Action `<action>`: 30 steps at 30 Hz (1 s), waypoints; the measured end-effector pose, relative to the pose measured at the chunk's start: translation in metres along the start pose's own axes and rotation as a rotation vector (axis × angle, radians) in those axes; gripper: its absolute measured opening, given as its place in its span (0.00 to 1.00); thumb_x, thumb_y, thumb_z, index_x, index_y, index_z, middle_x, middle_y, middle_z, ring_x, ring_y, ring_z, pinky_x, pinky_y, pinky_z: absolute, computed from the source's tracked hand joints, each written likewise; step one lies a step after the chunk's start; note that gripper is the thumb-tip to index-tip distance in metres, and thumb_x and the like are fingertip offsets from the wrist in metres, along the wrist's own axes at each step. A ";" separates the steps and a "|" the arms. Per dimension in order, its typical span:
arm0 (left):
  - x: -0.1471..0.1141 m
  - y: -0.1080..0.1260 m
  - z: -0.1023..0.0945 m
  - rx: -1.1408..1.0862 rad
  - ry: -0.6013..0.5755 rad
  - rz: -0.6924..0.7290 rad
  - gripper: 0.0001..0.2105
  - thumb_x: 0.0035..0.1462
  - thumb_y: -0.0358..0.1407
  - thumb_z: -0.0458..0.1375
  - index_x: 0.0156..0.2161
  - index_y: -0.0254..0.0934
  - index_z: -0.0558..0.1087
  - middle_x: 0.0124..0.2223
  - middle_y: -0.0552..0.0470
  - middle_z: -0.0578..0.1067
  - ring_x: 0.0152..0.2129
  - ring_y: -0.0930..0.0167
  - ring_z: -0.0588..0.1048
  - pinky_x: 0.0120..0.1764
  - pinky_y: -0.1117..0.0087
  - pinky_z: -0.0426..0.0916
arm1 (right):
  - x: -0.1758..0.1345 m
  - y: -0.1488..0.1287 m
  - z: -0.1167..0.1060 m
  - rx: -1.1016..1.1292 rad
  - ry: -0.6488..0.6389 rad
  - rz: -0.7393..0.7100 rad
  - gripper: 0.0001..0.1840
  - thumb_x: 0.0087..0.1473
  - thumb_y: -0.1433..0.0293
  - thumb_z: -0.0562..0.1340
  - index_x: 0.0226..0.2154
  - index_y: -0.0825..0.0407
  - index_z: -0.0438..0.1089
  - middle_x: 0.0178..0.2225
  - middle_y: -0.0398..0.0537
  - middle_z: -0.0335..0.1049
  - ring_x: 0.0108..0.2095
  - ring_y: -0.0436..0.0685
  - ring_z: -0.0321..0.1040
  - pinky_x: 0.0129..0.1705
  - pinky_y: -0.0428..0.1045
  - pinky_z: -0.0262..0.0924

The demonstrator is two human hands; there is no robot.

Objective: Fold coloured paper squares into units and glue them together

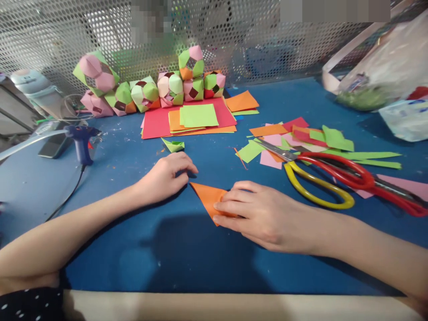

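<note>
A piece of orange paper (206,198), folded to a point, lies on the blue tabletop under my right hand (267,216). The fingers of that hand press on its right part and cover some of it. My left hand (167,176) rests on the table just beyond the paper's left tip. Its fingers are curved, with a gap between thumb and forefinger and nothing held. Behind the left hand sits a small folded green paper piece (174,145).
Scissors (321,178) and paper scraps (277,140) lie at the right. A blue glue gun (82,145) with a cord stands at the left. Square sheets (199,116) are stacked on red paper (154,122), before several folded paper balls (170,87). Plastic bags (394,67) sit at back right.
</note>
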State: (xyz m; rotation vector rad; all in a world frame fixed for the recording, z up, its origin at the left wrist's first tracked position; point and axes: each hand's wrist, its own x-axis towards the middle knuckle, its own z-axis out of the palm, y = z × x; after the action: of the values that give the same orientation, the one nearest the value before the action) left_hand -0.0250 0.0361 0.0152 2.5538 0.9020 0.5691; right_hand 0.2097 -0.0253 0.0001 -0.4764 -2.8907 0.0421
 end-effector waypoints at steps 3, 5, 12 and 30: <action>-0.018 0.035 0.014 0.195 0.067 0.127 0.11 0.56 0.24 0.47 0.36 0.30 0.72 0.39 0.44 0.73 0.38 0.70 0.72 0.41 0.69 0.71 | 0.000 0.000 0.002 0.000 -0.018 0.007 0.16 0.60 0.74 0.49 0.45 0.51 0.67 0.35 0.48 0.69 0.37 0.54 0.62 0.41 0.53 0.52; -0.033 0.055 0.027 0.310 0.011 0.234 0.11 0.58 0.26 0.46 0.39 0.28 0.71 0.40 0.41 0.74 0.39 0.67 0.73 0.41 0.67 0.72 | 0.000 -0.001 0.003 0.003 -0.021 0.017 0.16 0.60 0.74 0.48 0.44 0.52 0.68 0.34 0.48 0.69 0.36 0.54 0.62 0.41 0.53 0.52; -0.051 0.063 0.051 0.633 0.004 0.257 0.18 0.60 0.34 0.47 0.47 0.18 0.67 0.48 0.30 0.71 0.48 0.55 0.70 0.48 0.57 0.69 | 0.001 -0.002 0.001 0.005 0.006 -0.001 0.15 0.58 0.76 0.49 0.42 0.53 0.69 0.32 0.49 0.69 0.36 0.54 0.63 0.40 0.52 0.52; -0.026 0.045 0.039 0.674 -0.011 0.188 0.17 0.60 0.39 0.46 0.26 0.31 0.68 0.26 0.44 0.71 0.26 0.64 0.73 0.27 0.63 0.70 | 0.000 -0.007 -0.001 -0.069 -0.010 -0.017 0.14 0.56 0.75 0.52 0.40 0.55 0.70 0.31 0.50 0.69 0.35 0.55 0.63 0.39 0.52 0.51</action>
State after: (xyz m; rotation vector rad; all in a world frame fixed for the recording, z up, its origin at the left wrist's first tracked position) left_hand -0.0019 -0.0214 -0.0030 3.2658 0.9791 0.3336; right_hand 0.2076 -0.0323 0.0012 -0.4649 -2.9137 -0.0581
